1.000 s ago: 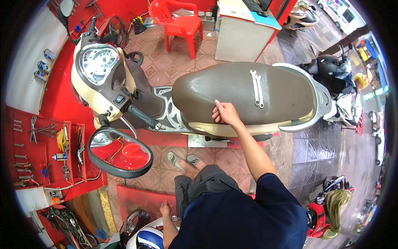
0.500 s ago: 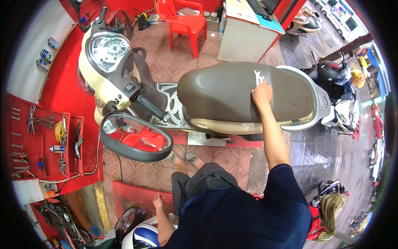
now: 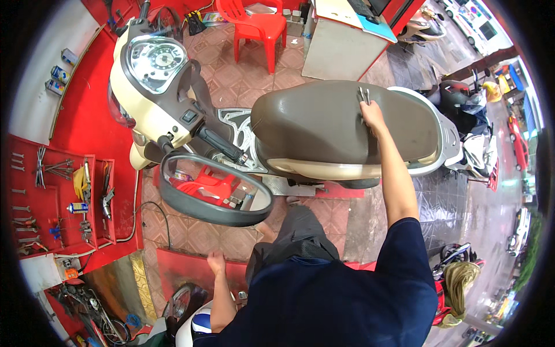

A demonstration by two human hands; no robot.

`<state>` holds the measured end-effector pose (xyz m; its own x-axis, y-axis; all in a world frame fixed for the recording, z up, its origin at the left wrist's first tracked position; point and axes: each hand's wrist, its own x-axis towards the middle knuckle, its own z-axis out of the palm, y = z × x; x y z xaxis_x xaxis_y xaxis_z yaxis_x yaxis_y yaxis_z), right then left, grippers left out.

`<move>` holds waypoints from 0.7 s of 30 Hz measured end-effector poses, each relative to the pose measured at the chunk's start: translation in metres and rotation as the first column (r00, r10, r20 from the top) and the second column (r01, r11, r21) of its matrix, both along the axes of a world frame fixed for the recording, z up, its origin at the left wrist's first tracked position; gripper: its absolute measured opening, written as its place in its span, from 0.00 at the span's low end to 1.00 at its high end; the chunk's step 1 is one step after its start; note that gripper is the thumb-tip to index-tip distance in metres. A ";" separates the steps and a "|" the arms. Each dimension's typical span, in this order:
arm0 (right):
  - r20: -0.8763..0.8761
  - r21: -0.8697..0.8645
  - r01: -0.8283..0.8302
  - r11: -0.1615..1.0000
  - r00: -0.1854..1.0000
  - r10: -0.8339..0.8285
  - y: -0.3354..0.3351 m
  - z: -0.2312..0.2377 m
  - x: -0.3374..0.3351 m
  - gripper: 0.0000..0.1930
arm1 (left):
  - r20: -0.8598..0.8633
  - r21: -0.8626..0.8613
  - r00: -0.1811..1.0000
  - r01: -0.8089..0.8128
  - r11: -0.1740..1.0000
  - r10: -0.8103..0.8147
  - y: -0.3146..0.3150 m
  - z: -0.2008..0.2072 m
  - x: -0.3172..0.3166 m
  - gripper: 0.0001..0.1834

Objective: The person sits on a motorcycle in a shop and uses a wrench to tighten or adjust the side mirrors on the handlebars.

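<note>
Right hand (image 3: 373, 115) clamped on the silver wrenches (image 3: 363, 96), over rear half of brown scooter seat (image 3: 312, 118). Wrench ends poke past the fingers toward the seat's far side; rest covered by the hand. Can't tell if wrenches touch seat or sit just above it. Right arm reaches across the near edge of the seat. Left hand (image 3: 217, 263) low, well apart from seat, near red panel (image 3: 179, 269) on the floor; blurred, can't tell whether fingers are apart or together. Cream scooter (image 3: 139, 113) stands sideways, handlebar end at left, black-rimmed mirror (image 3: 217, 191) nearest the person. Red plastic chair (image 3: 260, 29) beyond scooter, grey-sided bench (image 3: 335, 55) right of it. Red tool rack (image 3: 52, 199) on left wall, spanners hung in it.
</note>
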<state>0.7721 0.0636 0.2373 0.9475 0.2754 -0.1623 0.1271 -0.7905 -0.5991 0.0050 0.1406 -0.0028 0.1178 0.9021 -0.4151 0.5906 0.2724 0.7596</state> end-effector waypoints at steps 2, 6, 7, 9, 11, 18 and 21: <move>-0.224 0.025 -0.009 1.000 0.974 0.015 0.008 0.042 -0.023 0.12 | -0.067 -0.041 0.998 -0.024 0.999 0.022 0.034 0.124 0.111 0.13; -0.724 0.553 0.229 0.801 0.607 0.326 0.004 0.032 0.004 0.07 | 0.415 0.148 0.824 0.357 0.922 -0.385 0.055 0.201 0.303 0.21; -0.757 0.589 0.286 0.756 0.522 0.392 -0.006 0.029 0.012 0.08 | 0.291 0.319 0.794 0.446 0.836 -0.534 0.049 0.220 0.360 0.20; -0.768 0.639 0.414 0.649 0.396 0.504 -0.014 0.025 0.018 0.09 | 0.110 0.623 0.692 0.511 0.592 -0.713 0.034 0.258 0.469 0.20; -0.718 0.667 0.586 0.460 0.340 0.608 -0.027 0.022 0.018 0.11 | 0.179 0.718 0.620 0.448 0.532 -0.764 0.010 0.261 0.561 0.24; -0.444 0.623 0.769 0.145 0.194 0.875 -0.058 0.006 0.039 0.19 | -0.367 0.797 0.492 0.604 0.006 -0.790 0.038 0.236 0.650 0.31; -0.443 0.593 0.784 0.184 0.126 0.887 -0.047 0.012 0.034 0.20 | -0.221 0.704 0.782 0.542 0.460 -0.583 0.129 0.223 0.625 0.30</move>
